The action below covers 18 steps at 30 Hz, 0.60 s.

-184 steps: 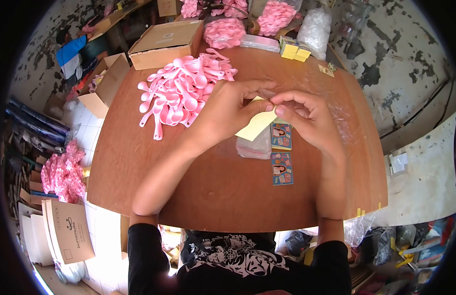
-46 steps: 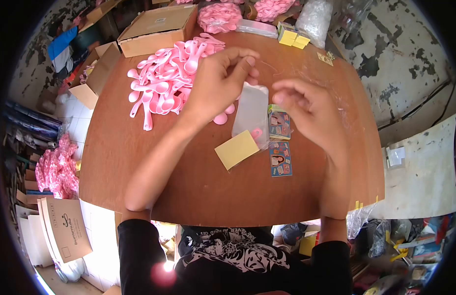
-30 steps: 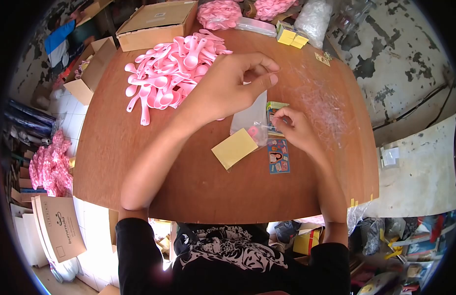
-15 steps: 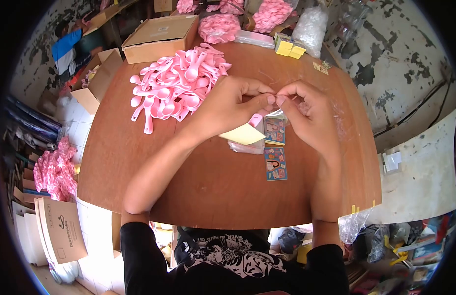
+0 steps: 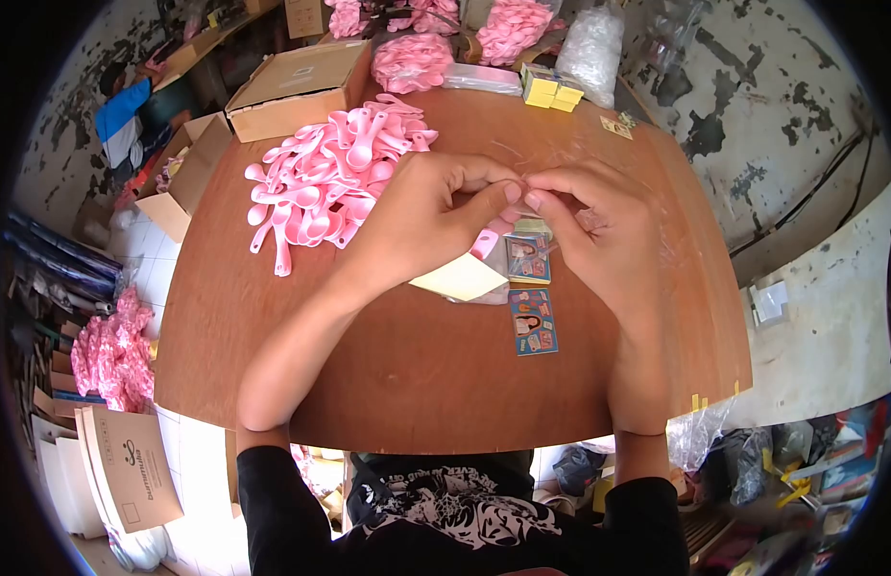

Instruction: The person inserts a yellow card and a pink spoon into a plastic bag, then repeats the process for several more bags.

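Observation:
My left hand (image 5: 431,211) is closed, with thumb and index finger pinched together over the table's middle. Below its palm show the end of a pink spoon (image 5: 484,243) and a pale yellow card (image 5: 462,277), both held in that hand. My right hand (image 5: 604,216) is also pinched, its fingertips meeting those of the left. What the fingertips grip is too small to make out. Under the hands lie a stack of printed cards (image 5: 529,257), a single-looking printed card (image 5: 534,323) nearer to me, and partly hidden clear plastic.
A heap of pink spoons (image 5: 321,182) lies left on the brown table (image 5: 417,384). Behind stand a cardboard box (image 5: 297,86), bagged pink spoons (image 5: 412,62), yellow card stacks (image 5: 551,88) and a clear plastic bundle (image 5: 589,53). Cartons (image 5: 133,470) stand on the floor at left.
The view has shifted slightly, moving the table's contents a little left in the picture. The pale yellow card has turned to show more of its face. Both hands stay pinched together.

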{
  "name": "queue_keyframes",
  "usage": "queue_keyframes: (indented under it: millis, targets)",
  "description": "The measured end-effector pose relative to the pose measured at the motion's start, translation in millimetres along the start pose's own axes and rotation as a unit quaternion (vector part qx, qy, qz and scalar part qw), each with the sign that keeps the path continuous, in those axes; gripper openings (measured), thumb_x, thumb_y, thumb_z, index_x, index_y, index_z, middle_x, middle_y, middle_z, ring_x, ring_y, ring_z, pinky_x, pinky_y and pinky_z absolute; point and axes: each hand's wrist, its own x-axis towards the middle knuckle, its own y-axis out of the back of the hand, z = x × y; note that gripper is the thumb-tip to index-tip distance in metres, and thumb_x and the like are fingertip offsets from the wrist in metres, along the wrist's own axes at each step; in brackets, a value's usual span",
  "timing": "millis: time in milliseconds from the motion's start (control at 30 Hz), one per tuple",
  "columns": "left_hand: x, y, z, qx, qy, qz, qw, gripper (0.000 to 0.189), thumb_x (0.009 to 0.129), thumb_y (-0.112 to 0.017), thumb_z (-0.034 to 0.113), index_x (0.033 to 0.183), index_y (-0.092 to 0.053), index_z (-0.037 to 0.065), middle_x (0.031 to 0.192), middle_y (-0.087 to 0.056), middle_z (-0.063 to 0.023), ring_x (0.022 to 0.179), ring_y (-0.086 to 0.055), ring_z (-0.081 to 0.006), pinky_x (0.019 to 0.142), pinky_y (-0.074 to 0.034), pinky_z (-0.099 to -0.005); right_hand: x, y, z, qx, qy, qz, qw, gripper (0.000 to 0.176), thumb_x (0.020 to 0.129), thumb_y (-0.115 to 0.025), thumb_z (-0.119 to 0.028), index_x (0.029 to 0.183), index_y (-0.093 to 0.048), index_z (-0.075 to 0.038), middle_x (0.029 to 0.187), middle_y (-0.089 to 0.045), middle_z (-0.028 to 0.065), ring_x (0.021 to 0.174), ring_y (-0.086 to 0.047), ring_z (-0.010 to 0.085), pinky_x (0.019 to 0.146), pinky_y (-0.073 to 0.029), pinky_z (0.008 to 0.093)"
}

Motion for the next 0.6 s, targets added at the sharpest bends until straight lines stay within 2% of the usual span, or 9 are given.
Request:
queue_keyframes:
  millis: [67, 133, 200, 300, 367, 400, 467, 567, 600]
  targets:
    - [-2, 1, 6, 0.016, -0.001, -0.011, 1.0, 0.02, 0.094, -0.06, 0.008, 0.106, -0.067, -0.005, 0.088, -0.07, -0.0063, 0.078, -0.063, -0.0075, 0.07, -0.052, -0.0227, 1, -1, 0, -0.08, 0.097, 0.013, 0.992, 0.01, 0.077, -0.069, 0.0, 0.087, -0.069, -0.002, 0.08, -0.065, 0.0089, 0.066, -0.064, 0.0219, 0.055, -0.05, 0.0294]
    - [-4, 2, 8, 0.033, -0.003, -0.022, 0.999, 0.018, 0.092, -0.061, 0.005, 0.106, -0.067, -0.006, 0.087, -0.07, -0.0064, 0.078, -0.063, -0.0078, 0.072, -0.053, -0.0233, 0, -6, 0, -0.129, 0.123, 0.021, 0.984, 0.01, 0.076, -0.069, 0.0, 0.085, -0.068, -0.003, 0.078, -0.063, 0.0082, 0.065, -0.063, 0.0227, 0.054, -0.05, 0.0304]
    - [-5, 3, 7, 0.102, -0.045, -0.043, 0.993, 0.022, 0.086, -0.063, -0.003, 0.108, -0.066, -0.006, 0.088, -0.071, -0.008, 0.081, -0.065, -0.0098, 0.075, -0.054, -0.0254, -2, -10, 0, -0.179, 0.148, 0.028, 0.972, 0.01, 0.074, -0.07, -0.001, 0.083, -0.067, -0.004, 0.075, -0.061, 0.0075, 0.063, -0.062, 0.0236, 0.052, -0.049, 0.0314]
    - [-4, 4, 8, 0.151, -0.039, -0.073, 0.985, 0.027, 0.082, -0.064, -0.006, 0.11, -0.065, -0.005, 0.09, -0.072, -0.0101, 0.083, -0.067, -0.0124, 0.077, -0.056, -0.0276, -3, -13, 2, -0.237, 0.172, 0.017, 0.956, 0.013, 0.069, -0.072, -0.001, 0.077, -0.063, -0.006, 0.074, -0.06, 0.0061, 0.059, -0.059, 0.0235, 0.052, -0.048, 0.0327]
    - [-4, 4, 5, 0.146, -0.057, -0.072, 0.985, 0.028, 0.082, -0.064, -0.007, 0.11, -0.066, -0.004, 0.091, -0.072, -0.0103, 0.083, -0.068, -0.0131, 0.076, -0.056, -0.0283, -5, -15, 4, -0.124, 0.106, 0.038, 0.986, 0.013, 0.067, -0.07, 0.0, 0.073, -0.06, -0.005, 0.07, -0.058, 0.0046, 0.055, -0.056, 0.0187, 0.05, -0.046, 0.0295]
    - [-4, 4, 4, 0.142, -0.075, -0.07, 0.985, 0.029, 0.082, -0.064, -0.007, 0.111, -0.066, -0.003, 0.092, -0.072, -0.0104, 0.082, -0.068, -0.0138, 0.075, -0.057, -0.0291, -4, -14, 5, -0.125, 0.105, 0.039, 0.986, 0.013, 0.067, -0.07, 0.0, 0.073, -0.06, -0.005, 0.07, -0.058, 0.0046, 0.055, -0.056, 0.0187, 0.05, -0.046, 0.0295]
    - [-4, 1, 3, 0.121, -0.097, -0.059, 0.986, 0.027, 0.083, -0.064, -0.006, 0.11, -0.066, -0.003, 0.091, -0.072, -0.01, 0.081, -0.068, -0.0133, 0.074, -0.057, -0.0285, -4, -12, 7, -0.005, 0.026, 0.065, 0.998, 0.01, 0.068, -0.066, 0.002, 0.072, -0.059, -0.003, 0.066, -0.057, 0.0022, 0.053, -0.055, 0.0126, 0.049, -0.043, 0.0255]
    - [-8, -1, 2, 0.072, -0.115, -0.038, 0.99, 0.024, 0.085, -0.065, -0.005, 0.108, -0.066, -0.004, 0.09, -0.072, -0.0098, 0.08, -0.068, -0.0123, 0.071, -0.057, -0.0268, -4, -8, 4, 0.102, -0.006, 0.113, 0.988, 0.006, 0.073, -0.06, 0.002, 0.07, -0.058, -0.003, 0.065, -0.055, 0.0003, 0.055, -0.053, 0.0081, 0.049, -0.04, 0.0227]
    - [-8, 0, 2, 0.043, -0.115, -0.029, 0.992, 0.022, 0.086, -0.065, -0.004, 0.108, -0.066, -0.003, 0.091, -0.072, -0.0101, 0.081, -0.068, -0.0119, 0.07, -0.057, -0.0256, -3, -1, 5, 0.1, -0.006, 0.114, 0.988, 0.006, 0.073, -0.06, 0.002, 0.07, -0.058, -0.003, 0.065, -0.055, 0.0003, 0.055, -0.053, 0.0081, 0.049, -0.04, 0.0227]
